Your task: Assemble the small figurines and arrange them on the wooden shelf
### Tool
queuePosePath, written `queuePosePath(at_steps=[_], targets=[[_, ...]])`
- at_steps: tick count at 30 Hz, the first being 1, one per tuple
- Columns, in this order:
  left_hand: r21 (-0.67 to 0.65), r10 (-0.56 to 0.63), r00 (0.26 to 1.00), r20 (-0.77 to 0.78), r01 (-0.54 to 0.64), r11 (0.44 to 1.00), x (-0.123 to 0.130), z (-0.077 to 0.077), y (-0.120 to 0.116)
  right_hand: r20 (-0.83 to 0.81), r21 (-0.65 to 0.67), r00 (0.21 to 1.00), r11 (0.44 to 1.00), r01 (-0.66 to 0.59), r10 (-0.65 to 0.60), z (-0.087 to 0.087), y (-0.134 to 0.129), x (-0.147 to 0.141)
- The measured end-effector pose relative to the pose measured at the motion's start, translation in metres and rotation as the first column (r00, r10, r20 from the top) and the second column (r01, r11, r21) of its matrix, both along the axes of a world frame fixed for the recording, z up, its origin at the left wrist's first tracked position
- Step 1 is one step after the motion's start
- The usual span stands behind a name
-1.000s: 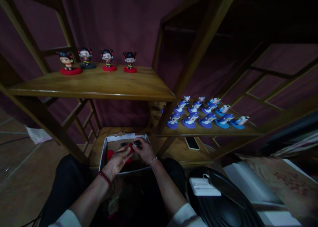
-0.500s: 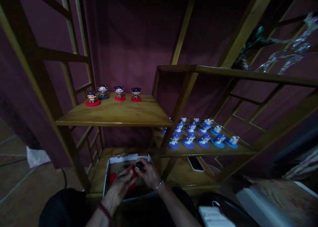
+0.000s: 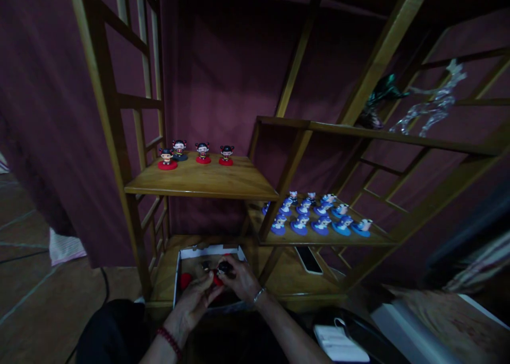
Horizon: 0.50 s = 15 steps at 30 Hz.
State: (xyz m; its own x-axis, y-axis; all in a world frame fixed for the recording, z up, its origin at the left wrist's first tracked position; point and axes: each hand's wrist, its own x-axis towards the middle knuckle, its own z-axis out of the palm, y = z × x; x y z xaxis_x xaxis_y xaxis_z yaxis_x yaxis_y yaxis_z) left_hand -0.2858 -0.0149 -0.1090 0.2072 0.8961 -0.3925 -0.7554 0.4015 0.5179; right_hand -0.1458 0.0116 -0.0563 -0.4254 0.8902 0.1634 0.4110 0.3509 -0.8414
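Note:
Over a white-edged box [image 3: 179, 271] on the lower shelf, both hands meet around a small figurine [image 3: 225, 268] with a black head and a red base. My left hand [image 3: 196, 298], with a red bead bracelet at its wrist, pinches the red base [image 3: 217, 279]. The dark head is between the fingers of my right hand [image 3: 241, 281], which has a silver bracelet. Inside the box, a round red piece [image 3: 185, 280] lies at the left, and another small dark-headed item shows dimly behind the hands.
Several figurines on red or dark bases, one a black-haired figure [image 3: 203, 153], stand on the upper left shelf [image 3: 203, 183]. Several purple and blue figurines [image 3: 300, 224] fill the right shelf. A phone [image 3: 308, 260] lies below them. A clear deer ornament [image 3: 432, 103] stands higher right.
The view has shifted, so the left shelf post and figurines appear further right. Both hands still hold the figurine together, and its red base now sits slightly lower under the dark head.

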Motion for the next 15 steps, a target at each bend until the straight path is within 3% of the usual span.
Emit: queuePosePath(at_steps=[6,10,15], targets=[[-0.014,0.01,1.0,-0.007,-0.01,1.0,0.004,0.004,-0.002,0.075,0.083,0.995,0.995,0.057,-0.063,0.0,-0.005,-0.003],[-0.032,0.088,0.996,0.017,-0.087,0.996,0.006,0.008,-0.003,0.087,0.104,0.99,0.99,0.098,-0.107,-0.005,-0.002,-0.005],[-0.051,0.052,0.997,0.054,-0.049,0.997,0.005,0.011,-0.004,0.164,0.149,0.986,0.988,-0.041,0.016,0.007,-0.001,0.003]])
